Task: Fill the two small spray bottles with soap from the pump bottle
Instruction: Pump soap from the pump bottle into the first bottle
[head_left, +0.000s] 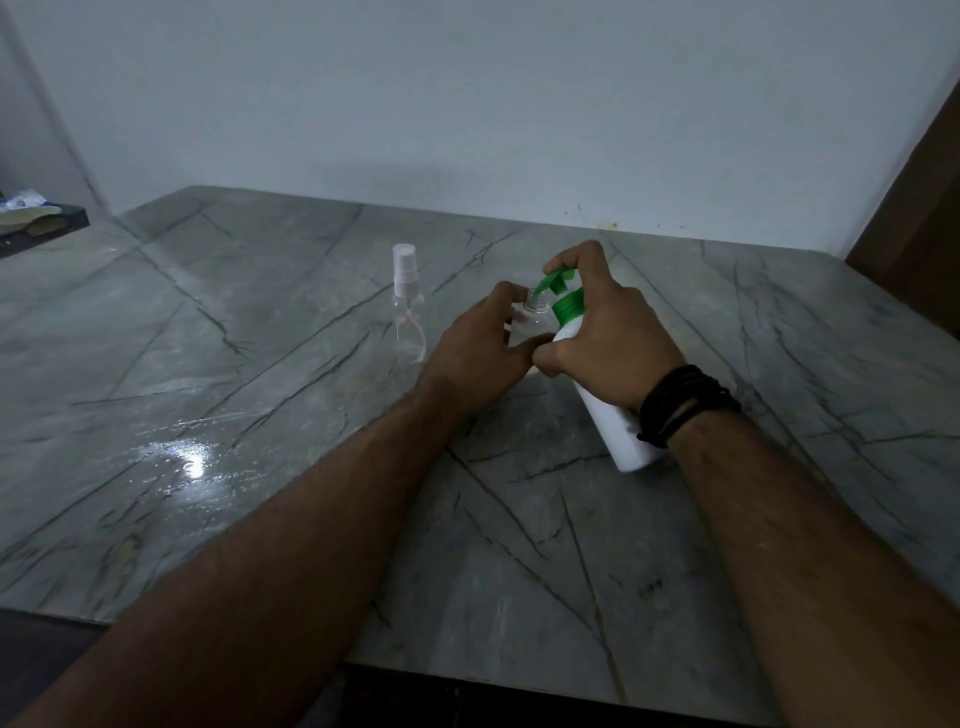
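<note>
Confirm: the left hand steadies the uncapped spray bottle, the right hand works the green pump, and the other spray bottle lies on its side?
Not quite. In the head view the other spray bottle stands upright, capped, left of the hands. The rest holds.

A white pump bottle (608, 410) with a green pump (563, 293) is gripped, tilted, by the right hand (605, 332). Its spout is held over the open neck of a small clear bottle (530, 322), which is held by the left hand (480, 348). Left of this grip, a capped spray bottle (408, 306) is seen upright on the marble table (519, 545).
</note>
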